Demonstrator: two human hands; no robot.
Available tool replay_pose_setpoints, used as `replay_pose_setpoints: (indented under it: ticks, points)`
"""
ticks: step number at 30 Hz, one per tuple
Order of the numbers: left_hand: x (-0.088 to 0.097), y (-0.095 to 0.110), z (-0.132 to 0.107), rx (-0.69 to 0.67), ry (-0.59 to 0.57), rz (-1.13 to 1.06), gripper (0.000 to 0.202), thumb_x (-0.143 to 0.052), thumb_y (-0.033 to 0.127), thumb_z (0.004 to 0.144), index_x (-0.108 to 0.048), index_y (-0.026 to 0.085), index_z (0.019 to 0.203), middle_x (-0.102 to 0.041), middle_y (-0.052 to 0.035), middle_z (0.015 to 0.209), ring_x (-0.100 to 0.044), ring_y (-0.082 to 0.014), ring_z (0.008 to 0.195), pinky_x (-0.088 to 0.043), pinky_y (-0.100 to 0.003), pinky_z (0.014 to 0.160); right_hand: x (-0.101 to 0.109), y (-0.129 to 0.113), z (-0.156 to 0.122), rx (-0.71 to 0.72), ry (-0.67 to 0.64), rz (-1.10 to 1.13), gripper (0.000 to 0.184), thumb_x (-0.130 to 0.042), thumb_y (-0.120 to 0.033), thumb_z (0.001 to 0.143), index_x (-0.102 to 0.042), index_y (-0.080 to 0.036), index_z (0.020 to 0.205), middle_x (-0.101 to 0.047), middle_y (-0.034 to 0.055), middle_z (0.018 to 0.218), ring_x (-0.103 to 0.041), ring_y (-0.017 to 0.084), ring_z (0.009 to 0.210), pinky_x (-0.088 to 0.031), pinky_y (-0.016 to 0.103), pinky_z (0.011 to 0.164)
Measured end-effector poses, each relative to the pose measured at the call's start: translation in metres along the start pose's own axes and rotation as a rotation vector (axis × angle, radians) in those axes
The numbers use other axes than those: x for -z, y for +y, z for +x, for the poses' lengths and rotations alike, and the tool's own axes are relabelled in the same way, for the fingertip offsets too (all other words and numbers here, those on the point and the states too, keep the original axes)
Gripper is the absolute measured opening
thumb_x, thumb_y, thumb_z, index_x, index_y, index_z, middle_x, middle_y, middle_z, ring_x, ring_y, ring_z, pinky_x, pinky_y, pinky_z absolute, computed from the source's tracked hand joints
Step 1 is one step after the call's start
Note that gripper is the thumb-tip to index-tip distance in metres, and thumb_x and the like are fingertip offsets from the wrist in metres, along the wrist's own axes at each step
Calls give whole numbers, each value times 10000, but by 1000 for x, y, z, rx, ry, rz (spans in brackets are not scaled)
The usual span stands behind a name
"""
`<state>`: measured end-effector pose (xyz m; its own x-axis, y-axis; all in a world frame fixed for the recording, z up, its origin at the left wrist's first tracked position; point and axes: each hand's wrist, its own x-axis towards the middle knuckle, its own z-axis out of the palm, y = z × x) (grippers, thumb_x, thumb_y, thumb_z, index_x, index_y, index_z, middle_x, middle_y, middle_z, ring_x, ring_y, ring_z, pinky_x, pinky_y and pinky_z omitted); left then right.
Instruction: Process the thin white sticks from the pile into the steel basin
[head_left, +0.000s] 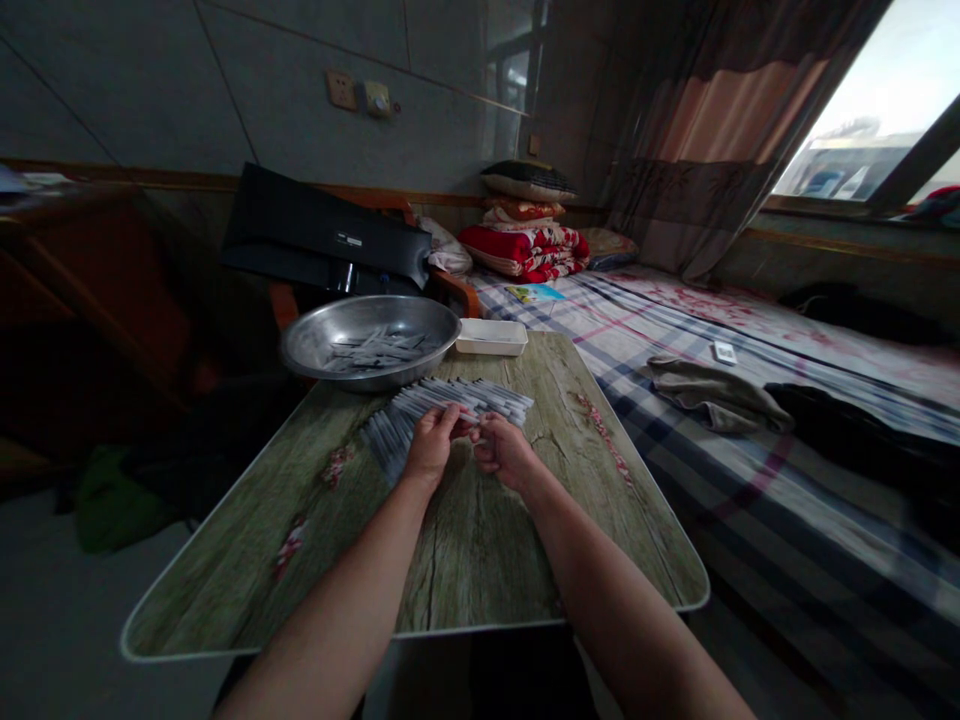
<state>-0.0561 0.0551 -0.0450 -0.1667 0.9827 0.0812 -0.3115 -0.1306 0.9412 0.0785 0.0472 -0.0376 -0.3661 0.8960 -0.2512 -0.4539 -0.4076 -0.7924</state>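
My left hand [433,440] and my right hand [504,448] meet above the table [480,560], fingertips close together. Both are closed in a pinch on a slim, pale pen-like stick [471,420], mostly hidden by the fingers. Just beyond them lies a pile of similar pen-like sticks [461,393], grey-white with dark ends, laid side by side in a fan. More loose sticks [386,348] rest inside a wide metal basin [300,345] at the table's far left. Beside the basin stands a shallow white tray [491,347]; its contents are hard to make out.
Along the right runs a bed [615,330] with a checked sheet. It holds folded red bedding [525,250], a grey cloth [712,395] and a small white object [724,352]. A black monitor-like panel [322,235] leans behind the basin. Dark wooden furniture [97,270] stands left.
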Motion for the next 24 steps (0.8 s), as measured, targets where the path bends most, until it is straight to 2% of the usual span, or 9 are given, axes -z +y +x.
replay_pose_setpoints:
  ticks: [2,4,6,9,13,16,19,22,24]
  points:
    - [-1,0,-1,-2,-9,12,467,-804,617,657,-689,174,752,-689,-17,672,-644,-153,594,-524,-271,610,1,1,1,-72,6,-2,357,-662,-515,802,-471,-217,850,-534,-71,611,-263,40,370,-100,167,369]
    - [-1,0,-1,-6,5,16,474,-809,615,648,-689,169,754,-697,-24,693,-655,-154,612,-522,-259,599,1,2,3,-87,37,-39,396,-623,-566,838,-465,-207,788,-481,-70,552,-257,40,370,-102,171,370]
    - [-1,0,-1,-14,40,14,481,-811,616,640,-690,165,758,-705,-30,718,-661,-154,636,-515,-242,584,2,4,3,-41,61,-67,387,-664,-526,823,-448,-210,766,-451,-81,532,-260,39,371,-109,170,373]
    - [2,1,1,-31,115,1,474,-774,626,679,-678,166,747,-698,-30,709,-644,-142,616,-499,-226,559,3,3,2,22,45,-42,342,-730,-384,736,-433,-221,785,-477,-88,565,-274,36,376,-110,169,377]
    - [6,3,3,-47,185,-7,468,-703,638,741,-653,174,716,-681,-30,695,-612,-132,580,-478,-227,534,3,-2,0,-7,0,28,290,-655,-228,629,-423,-233,804,-507,-87,578,-283,49,375,-95,174,379]
    - [5,3,2,-48,159,-1,451,-716,624,732,-647,178,727,-668,-26,684,-606,-138,579,-472,-238,536,2,-3,-2,-52,-50,32,266,-643,-245,644,-471,-225,847,-534,-76,603,-285,52,382,-92,179,378]
    - [3,3,1,-55,166,-21,414,-747,574,718,-642,197,854,-665,-7,684,-604,-139,570,-468,-246,547,2,-1,-3,-54,-78,-52,251,-698,-329,705,-516,-202,822,-450,-93,546,-238,41,383,-86,185,379]
    - [8,4,6,-120,266,-54,386,-679,534,765,-591,232,989,-655,22,671,-590,-135,543,-449,-244,537,5,0,-1,-62,-113,-106,279,-736,-344,711,-499,-198,738,-344,-117,501,-189,33,387,-83,187,380]
    - [14,5,12,-167,370,-110,352,-603,512,784,-549,242,1004,-647,31,667,-605,-142,555,-456,-248,550,9,-2,1,-76,-74,-75,272,-713,-315,708,-463,-206,695,-317,-120,485,-176,35,386,-76,187,378]
